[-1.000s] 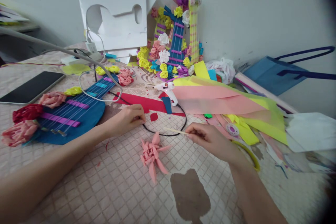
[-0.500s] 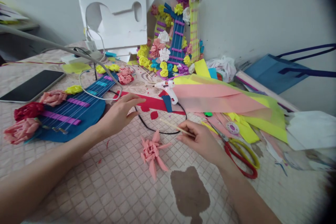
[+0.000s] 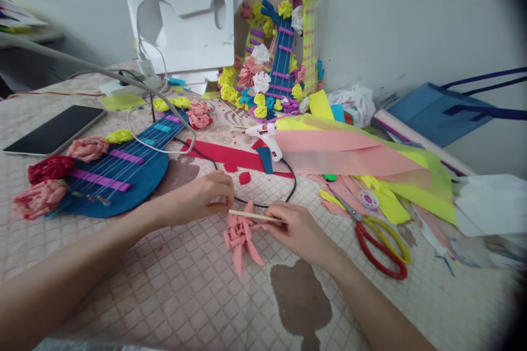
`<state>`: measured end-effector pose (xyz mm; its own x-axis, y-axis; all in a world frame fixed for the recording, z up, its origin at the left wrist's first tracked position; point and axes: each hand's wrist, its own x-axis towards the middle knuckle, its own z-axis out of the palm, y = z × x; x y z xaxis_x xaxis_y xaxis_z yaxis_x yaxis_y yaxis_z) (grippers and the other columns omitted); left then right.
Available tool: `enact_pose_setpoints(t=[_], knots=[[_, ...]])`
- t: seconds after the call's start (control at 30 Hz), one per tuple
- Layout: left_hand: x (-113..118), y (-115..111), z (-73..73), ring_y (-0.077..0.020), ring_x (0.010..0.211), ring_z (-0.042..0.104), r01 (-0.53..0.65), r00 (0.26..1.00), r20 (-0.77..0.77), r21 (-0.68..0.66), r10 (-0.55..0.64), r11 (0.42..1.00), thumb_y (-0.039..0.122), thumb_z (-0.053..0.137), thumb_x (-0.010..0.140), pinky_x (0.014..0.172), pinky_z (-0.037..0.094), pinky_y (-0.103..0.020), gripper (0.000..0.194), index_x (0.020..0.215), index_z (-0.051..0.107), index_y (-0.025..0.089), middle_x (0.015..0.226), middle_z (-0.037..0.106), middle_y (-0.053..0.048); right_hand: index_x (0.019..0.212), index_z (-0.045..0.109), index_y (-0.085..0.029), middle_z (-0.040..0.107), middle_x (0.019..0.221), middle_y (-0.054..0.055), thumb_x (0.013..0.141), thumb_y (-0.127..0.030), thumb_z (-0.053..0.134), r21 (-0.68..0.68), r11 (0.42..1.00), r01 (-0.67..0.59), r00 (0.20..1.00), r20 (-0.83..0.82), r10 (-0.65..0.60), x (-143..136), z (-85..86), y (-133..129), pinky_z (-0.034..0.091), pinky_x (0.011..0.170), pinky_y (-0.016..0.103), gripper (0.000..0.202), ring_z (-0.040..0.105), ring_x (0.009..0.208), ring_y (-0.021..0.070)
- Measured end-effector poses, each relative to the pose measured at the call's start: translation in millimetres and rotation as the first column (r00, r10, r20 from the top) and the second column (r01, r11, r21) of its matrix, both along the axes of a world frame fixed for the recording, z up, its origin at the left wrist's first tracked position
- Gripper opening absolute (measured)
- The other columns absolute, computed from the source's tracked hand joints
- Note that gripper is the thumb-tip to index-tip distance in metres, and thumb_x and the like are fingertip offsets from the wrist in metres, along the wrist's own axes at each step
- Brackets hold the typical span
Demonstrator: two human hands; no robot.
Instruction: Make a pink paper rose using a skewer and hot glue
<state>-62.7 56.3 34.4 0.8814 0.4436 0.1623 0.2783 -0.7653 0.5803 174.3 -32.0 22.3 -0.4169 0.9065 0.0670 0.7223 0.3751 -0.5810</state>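
Note:
My right hand [image 3: 298, 230] is closed round a thin pale wooden stick [image 3: 251, 215], which points left and lies almost level. At the stick's left tip, the bent fingers of my left hand [image 3: 208, 194] are drawn together and appear to pinch it; the thumb is partly hidden. Just beneath the stick, a pink crepe-paper flower [image 3: 239, 233] with pointed petals rests on the quilted tablecloth [image 3: 185, 296]. Beyond both hands lies a white glue gun [image 3: 267, 140] on its side, its black cord [image 3: 293, 186] curving behind them.
To the left are a blue toy guitar [image 3: 140, 181] trimmed with paper flowers and a phone [image 3: 55, 129]. Scissors [image 3: 382, 247] lie at the right, near pink and yellow crepe paper [image 3: 349, 153]. A white cable [image 3: 102, 71] crosses the upper left. Decorated guitars [image 3: 282, 55] lean on the wall.
My left hand has moved right and down to the stick's tip, and its fingers have curled in. My right hand has brought the stick slightly left and down, over the pink flower.

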Motion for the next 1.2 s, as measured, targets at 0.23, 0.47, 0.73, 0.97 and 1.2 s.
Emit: enact_pose_setpoints(t=[0.23,0.47,0.73,0.97,1.2], knots=[[2.2,1.3,-3.4,-0.0168,0.087,0.053,-0.068,0.996,0.057,0.055,0.065,0.996,0.01,0.051,0.087,0.079,0.042,-0.029,0.015,0.081,0.063,0.016,0.089,0.059,-0.005,0.07,0.047,-0.019,0.05,0.068,-0.004,0.084,-0.016,0.054,-0.028,1.0,0.0,1.0,0.003,0.0,-1.1,1.9,-2.1,0.029,0.058,0.022,0.016,0.046,0.062,0.0094],[-3.3,3.7,3.9,-0.0146,0.09,0.054,-0.006,0.997,0.072,0.005,0.006,1.0,0.013,0.051,0.089,0.083,0.042,-0.027,0.015,0.084,0.063,0.017,0.092,0.061,-0.004,0.071,0.05,-0.019,0.049,0.065,-0.006,0.083,-0.016,0.057,-0.067,0.997,-0.036,0.997,-0.076,0.031,-1.2,13.4,-7.6,0.029,0.056,0.02,0.014,0.043,0.058,0.0072],[-2.6,1.9,-3.2,-0.0177,0.096,0.055,-0.076,0.996,0.052,0.036,0.074,0.996,0.017,0.054,0.088,0.086,0.043,-0.031,0.014,0.1,0.061,0.019,0.101,0.06,-0.005,0.072,0.053,-0.019,0.049,0.064,-0.006,0.082,-0.02,0.059,-0.12,0.991,-0.051,0.997,-0.071,0.043,10.5,18.2,-5.5,0.029,0.054,0.02,0.011,0.042,0.059,0.0078],[11.1,2.4,-21.0,-0.0173,0.085,0.055,-0.11,0.994,0.029,0.159,0.107,0.981,0.015,0.05,0.088,0.076,0.042,-0.029,0.011,0.086,0.061,0.016,0.089,0.058,-0.005,0.071,0.052,-0.019,0.049,0.063,-0.006,0.082,-0.019,0.056,-0.12,0.992,0.028,0.997,-0.069,-0.036,17.4,17.2,-1.1,0.029,0.053,0.02,0.011,0.043,0.057,0.0081],[13.4,7.7,-20.0,-0.0155,0.081,0.055,-0.105,0.993,0.066,0.145,0.096,0.984,0.015,0.05,0.087,0.074,0.043,-0.027,0.012,0.083,0.061,0.016,0.086,0.058,-0.004,0.077,0.053,-0.02,0.058,0.07,-0.002,0.084,-0.024,0.053,0.167,0.928,0.333,0.943,-0.059,-0.328,26.7,5.6,38.3,0.036,0.059,0.023,0.008,0.053,0.064,0.0127]])
